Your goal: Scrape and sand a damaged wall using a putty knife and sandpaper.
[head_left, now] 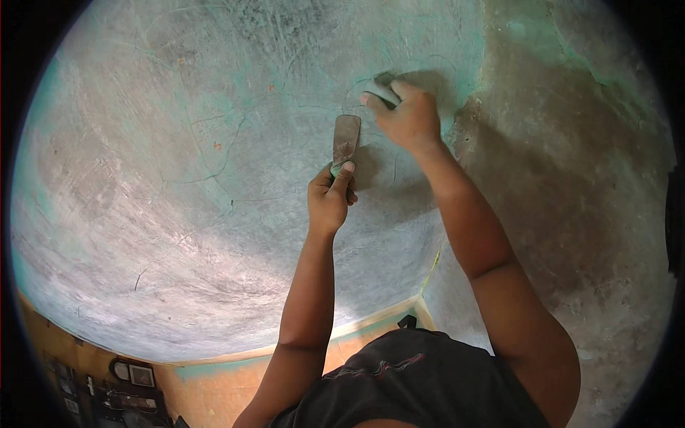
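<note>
scraper, flat brown-stained metal with a green handle, stands blade-up in the left hand, fingers closed round that handle: likely light, stiff, best held there. the right hand grips a small pale-grey pad by cracked green-grey plaster; a rough broken edge nearby may obstruct it.

At lower left, a framed picture beside a round object, dark furniture below; rightward, an orange surface edged teal.
</note>
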Motion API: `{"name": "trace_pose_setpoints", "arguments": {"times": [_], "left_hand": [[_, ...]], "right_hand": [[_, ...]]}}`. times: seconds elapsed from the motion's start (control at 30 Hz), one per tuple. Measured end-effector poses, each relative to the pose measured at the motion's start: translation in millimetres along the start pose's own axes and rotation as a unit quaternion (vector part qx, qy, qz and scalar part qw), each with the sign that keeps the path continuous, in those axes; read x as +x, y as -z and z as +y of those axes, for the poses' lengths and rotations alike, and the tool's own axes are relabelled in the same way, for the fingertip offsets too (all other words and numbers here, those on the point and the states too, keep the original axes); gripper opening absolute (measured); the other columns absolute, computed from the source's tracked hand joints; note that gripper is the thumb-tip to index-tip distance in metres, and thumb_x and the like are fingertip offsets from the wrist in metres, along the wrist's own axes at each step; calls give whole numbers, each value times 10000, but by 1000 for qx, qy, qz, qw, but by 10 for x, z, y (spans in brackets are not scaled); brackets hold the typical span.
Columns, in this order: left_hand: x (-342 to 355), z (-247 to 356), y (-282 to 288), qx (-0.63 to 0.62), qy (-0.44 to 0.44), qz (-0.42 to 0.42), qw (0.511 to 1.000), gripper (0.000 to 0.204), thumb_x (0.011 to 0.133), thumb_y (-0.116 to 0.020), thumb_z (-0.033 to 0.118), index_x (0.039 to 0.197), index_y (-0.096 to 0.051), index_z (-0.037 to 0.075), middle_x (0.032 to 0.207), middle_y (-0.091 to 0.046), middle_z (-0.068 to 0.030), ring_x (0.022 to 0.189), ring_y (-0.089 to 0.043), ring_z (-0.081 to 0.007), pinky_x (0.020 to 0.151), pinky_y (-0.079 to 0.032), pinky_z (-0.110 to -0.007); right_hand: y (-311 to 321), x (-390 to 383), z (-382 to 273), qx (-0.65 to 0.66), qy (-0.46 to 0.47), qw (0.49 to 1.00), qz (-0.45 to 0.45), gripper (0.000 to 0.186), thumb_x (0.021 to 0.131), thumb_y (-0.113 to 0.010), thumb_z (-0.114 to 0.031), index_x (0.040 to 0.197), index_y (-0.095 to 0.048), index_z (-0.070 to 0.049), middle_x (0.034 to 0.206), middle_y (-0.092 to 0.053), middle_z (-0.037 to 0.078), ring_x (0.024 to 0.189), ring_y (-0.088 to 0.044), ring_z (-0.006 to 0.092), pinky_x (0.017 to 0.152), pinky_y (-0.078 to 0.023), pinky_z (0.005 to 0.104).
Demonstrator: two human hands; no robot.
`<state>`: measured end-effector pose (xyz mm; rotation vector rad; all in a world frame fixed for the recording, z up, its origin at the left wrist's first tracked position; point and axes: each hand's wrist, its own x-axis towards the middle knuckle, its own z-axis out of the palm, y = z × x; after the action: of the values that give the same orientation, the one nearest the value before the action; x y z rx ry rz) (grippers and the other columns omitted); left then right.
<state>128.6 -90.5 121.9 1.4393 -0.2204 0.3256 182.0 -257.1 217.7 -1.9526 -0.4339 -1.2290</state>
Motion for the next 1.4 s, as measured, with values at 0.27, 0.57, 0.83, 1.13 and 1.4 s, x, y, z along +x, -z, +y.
{"name": "trace_pose_setpoints", "arguments": {"times": [0.27, 0.57, 0.83, 1.13, 1.4], "left_hand": [[-12, 65, 7, -13, 25, 1, 1000, 307, 941, -639, 290, 759, -600, 45, 647, -574, -23, 512, -523, -99, 485, -402, -246], [-14, 72, 24, -12, 30, 0, 999, 302, 941, -636, 289, 772, -615, 40, 651, -582, -28, 515, -525, -100, 489, -406, -245], [-7, 61, 20, -15, 20, 2, 1000, 310, 937, -642, 301, 773, -614, 39, 654, -586, -29, 520, -530, -99, 487, -407, -246], [-5, 61, 40, -1, 8, -5, 1000, 316, 942, -636, 304, 788, -609, 30, 651, -581, -26, 523, -531, -97, 489, -409, -248], [-65, 145, 16, 65, -48, -5, 997, 339, 955, -620, 319, 833, -601, 3, 663, -592, -39, 522, -527, -100, 491, -418, -252]], "right_hand": [[-58, 74, -16, -7, 32, 999, 27, 423, 766, -768, -357, 650, -532, -26, 616, -588, 190, 585, -585, 405, 519, -454, 439], [28, 181, -68, -3, -24, 999, 28, 438, 758, -776, -374, 654, -537, -22, 623, -586, 194, 565, -553, 407, 522, -451, 445], [65, 237, -206, 6, -99, 995, 2, 466, 741, -791, -414, 666, -567, -12, 641, -594, 202, 596, -575, 390, 557, -466, 441], [104, 276, -223, -43, -50, 997, -26, 425, 736, -790, -394, 691, -614, -10, 699, -631, 203, 664, -614, 395, 597, -483, 450], [198, 362, -91, -71, 3, 997, -36, 447, 728, -795, -410, 669, -606, -10, 677, -608, 213, 632, -597, 394, 589, -481, 441]]}}
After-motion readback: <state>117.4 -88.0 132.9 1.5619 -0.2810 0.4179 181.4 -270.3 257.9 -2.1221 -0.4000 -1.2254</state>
